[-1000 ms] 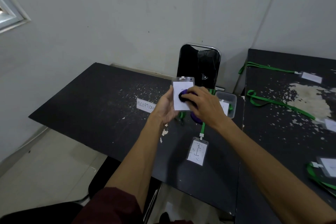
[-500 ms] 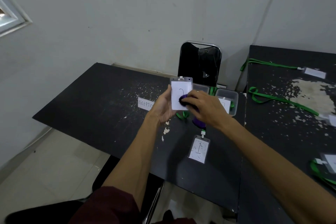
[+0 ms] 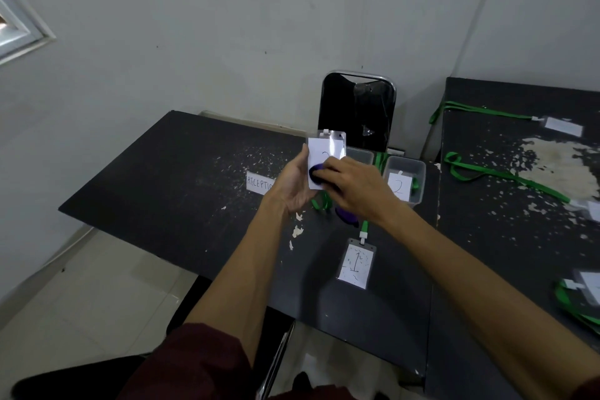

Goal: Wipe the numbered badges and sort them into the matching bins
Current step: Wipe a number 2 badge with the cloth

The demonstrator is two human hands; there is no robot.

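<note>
Badge (image 3: 328,149) upright | left hand (image 3: 293,187) fingers gripping it | right hand (image 3: 357,188) fingers clutch cloth (image 3: 314,172)

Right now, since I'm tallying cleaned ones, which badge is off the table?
The badge held upright in the left hand, with the right hand pressing a purple cloth on it; no hand touches the others.

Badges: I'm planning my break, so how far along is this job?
Bin 2 shows a lanyard inside, likely sorted. The left hand holds a badge while the right hand rubs it with a cloth. Badge 1 and several on the side table wait.
</note>
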